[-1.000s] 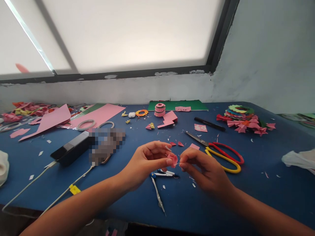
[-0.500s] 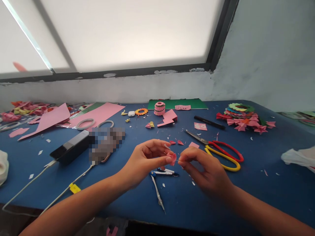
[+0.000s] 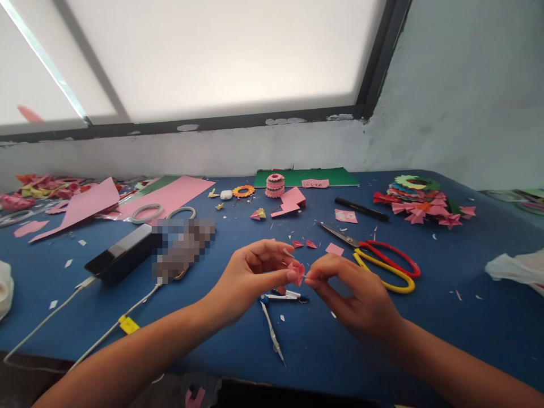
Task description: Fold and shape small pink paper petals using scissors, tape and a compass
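Pinched between the thumb and fingers of my left hand is a small folded pink paper flower. My right hand has thumb and forefinger pressed together close to the flower's right side. A thin, pale sliver shows at those fingertips, too small to name. Below the hands, a drawing compass lies with its legs spread on the blue table. Scissors with red and yellow handles rest beyond my right hand. Small pink paper petals lie just past my fingers.
Pink paper sheets, tape rings and a black device with a cable are at left. At the back are a ruffled pink paper roll and a green board. Paper flowers and a black pen sit at right.
My right fingertips have shifted very slightly left, nearer the pink flower. My left hand keeps its hold, and the view has tilted a little.
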Demonstrator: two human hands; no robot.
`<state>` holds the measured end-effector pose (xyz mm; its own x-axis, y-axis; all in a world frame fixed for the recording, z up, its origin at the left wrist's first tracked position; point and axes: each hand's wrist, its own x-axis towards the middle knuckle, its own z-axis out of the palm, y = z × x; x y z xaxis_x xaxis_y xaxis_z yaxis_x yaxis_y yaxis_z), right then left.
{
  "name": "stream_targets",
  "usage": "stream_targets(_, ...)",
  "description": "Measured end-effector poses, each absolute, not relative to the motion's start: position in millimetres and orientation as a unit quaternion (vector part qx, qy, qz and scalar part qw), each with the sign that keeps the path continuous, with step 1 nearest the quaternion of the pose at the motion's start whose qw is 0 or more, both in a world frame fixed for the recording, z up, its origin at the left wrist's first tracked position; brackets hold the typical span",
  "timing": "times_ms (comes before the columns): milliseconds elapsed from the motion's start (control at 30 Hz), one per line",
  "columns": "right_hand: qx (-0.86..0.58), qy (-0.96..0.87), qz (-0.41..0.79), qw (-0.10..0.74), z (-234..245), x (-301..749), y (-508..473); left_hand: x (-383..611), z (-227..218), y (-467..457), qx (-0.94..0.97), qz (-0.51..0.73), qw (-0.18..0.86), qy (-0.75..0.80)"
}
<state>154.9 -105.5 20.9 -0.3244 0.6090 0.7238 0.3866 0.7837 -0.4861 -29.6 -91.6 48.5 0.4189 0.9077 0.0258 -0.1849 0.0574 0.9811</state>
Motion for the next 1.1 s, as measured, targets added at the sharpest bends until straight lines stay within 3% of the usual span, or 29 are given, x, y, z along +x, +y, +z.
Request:
stream_targets(633, -0.298, -0.814, 0.114, 0.486, 18.4, 154.1, -104.7, -28.1, 48.7, -94.7, 0.523, 0.415, 0.671, 0.321)
stream_targets(900, -0.282, -0.837, -0.101, 0.459, 23.2, 159.0, -105.8, -28.2, 47.4, -93.8, 0.499, 0.420, 0.685, 0.324)
stream_targets(1100, -0.281, -0.836, -0.174, 0.439, 21.7, 160.5, -108.2, -27.7, 47.7, -93.3, 0.481, 0.430, 0.680, 0.349)
